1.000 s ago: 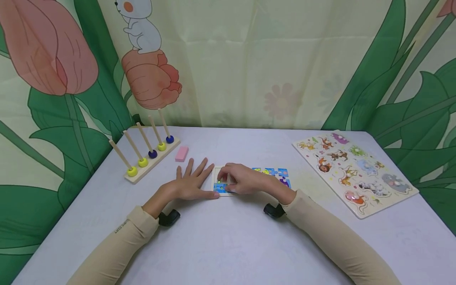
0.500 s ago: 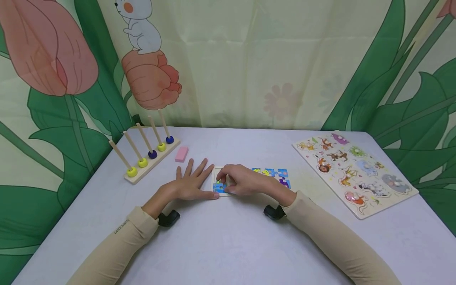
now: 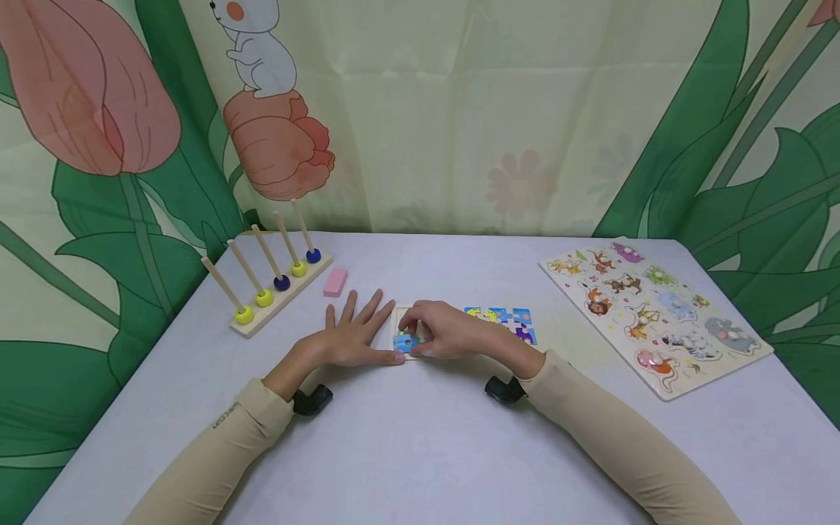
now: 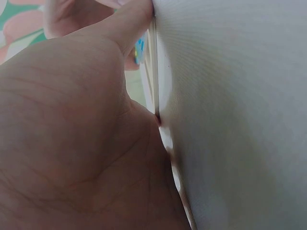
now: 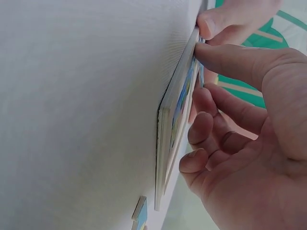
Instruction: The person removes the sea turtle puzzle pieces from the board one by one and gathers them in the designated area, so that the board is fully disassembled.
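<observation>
A small wooden jigsaw board (image 3: 399,316) with a pale frame lies on the table. My left hand (image 3: 354,341) rests flat beside it with fingers spread, its thumb tip at the board's near left corner. Bent over the board, my right hand (image 3: 453,332) pinches a blue puzzle piece (image 5: 201,75) between thumb and index finger; its other fingers curl loosely. Blue pieces (image 3: 405,343) show in the board's near left part, while my right hand hides much of the rest. Right of the board lie several more puzzle pieces (image 3: 521,316), blue with yellow and purple prints.
At the back left stands a wooden peg rack (image 3: 256,318) with yellow and dark blue beads. Near it lies a pink block (image 3: 335,283). A large animal puzzle board (image 3: 620,306) is on the right. A printed curtain (image 3: 420,146) hangs behind the white table (image 3: 420,445).
My right thumb has shifted slightly left at the near side of the board. The left hand stays in place.
</observation>
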`<control>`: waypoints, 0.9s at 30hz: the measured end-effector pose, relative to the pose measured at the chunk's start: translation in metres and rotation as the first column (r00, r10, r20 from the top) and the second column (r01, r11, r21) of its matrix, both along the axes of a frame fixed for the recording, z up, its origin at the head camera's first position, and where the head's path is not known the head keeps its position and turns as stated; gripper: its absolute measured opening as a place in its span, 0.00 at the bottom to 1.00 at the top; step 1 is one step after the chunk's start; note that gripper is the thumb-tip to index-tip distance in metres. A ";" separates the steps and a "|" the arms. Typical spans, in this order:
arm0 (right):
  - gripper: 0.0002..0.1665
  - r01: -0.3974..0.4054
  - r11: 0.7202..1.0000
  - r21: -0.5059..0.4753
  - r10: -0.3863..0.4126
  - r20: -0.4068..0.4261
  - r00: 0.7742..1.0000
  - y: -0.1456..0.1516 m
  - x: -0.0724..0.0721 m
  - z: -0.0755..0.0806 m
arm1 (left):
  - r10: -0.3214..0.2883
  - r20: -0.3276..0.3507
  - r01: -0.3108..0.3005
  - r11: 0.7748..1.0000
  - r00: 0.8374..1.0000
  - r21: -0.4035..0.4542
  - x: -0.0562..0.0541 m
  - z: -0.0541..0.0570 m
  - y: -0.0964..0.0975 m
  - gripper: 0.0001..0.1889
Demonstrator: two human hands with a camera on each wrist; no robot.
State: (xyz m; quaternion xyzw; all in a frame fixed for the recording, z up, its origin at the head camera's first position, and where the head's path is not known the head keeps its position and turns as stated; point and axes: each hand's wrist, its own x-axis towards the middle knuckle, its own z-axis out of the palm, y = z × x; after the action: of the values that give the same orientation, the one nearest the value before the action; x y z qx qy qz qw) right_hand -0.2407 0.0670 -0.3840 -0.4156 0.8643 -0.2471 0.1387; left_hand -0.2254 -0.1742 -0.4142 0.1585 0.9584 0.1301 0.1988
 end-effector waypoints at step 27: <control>0.20 0.073 0.997 -0.021 -0.073 0.000 0.997 0.012 0.003 0.000 | 0.005 0.000 -0.005 1.000 1.000 -0.010 -0.001 -0.001 0.001 0.62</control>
State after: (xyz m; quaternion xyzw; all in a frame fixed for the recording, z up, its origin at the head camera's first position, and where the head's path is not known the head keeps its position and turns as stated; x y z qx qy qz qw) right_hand -0.2382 0.0792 -0.3839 -0.3854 0.8762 -0.2611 0.1247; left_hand -0.2266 -0.1730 -0.4150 0.1550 0.9594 0.1260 0.1993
